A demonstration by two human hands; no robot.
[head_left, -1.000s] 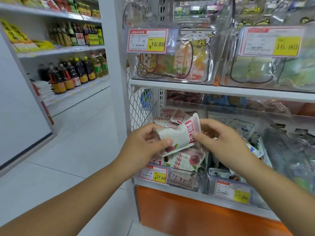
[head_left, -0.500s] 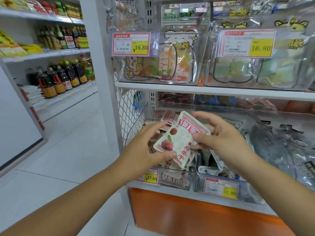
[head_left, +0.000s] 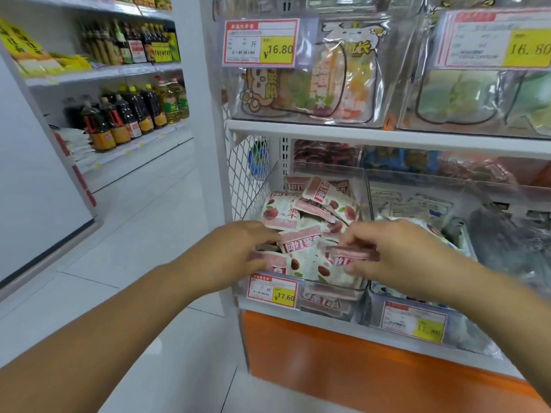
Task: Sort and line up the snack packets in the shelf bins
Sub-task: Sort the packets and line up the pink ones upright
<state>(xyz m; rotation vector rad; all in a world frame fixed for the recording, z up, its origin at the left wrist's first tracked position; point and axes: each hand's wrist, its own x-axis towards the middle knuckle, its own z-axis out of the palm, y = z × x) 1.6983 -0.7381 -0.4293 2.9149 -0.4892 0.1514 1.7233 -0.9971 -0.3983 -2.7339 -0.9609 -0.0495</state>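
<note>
A clear shelf bin (head_left: pixel 323 304) on the lower shelf holds several white snack packets (head_left: pixel 281 211) with pink bands and red fruit pictures, lying jumbled. My left hand (head_left: pixel 235 257) rests at the bin's front left, fingers closed on the edge of a front packet (head_left: pixel 301 248). My right hand (head_left: pixel 399 257) is at the front right, with its thumb and fingers pinching the pink edge of a packet (head_left: pixel 351 254), which is blurred. Both hands sit low, just above the bin's front wall.
A 17.60 price tag (head_left: pixel 272 290) hangs on the bin. To the right stands another clear bin (head_left: pixel 414 323) with pale blue packets. Upper bins (head_left: pixel 301 93) carry 16.80 tags. A wire mesh panel (head_left: pixel 247 180) closes the shelf's left side. Bottles (head_left: pixel 128 114) line the far shelves.
The packet that both hands held up upright has come down into the front of the bin. Both hands dropped lower and spread slightly apart.
</note>
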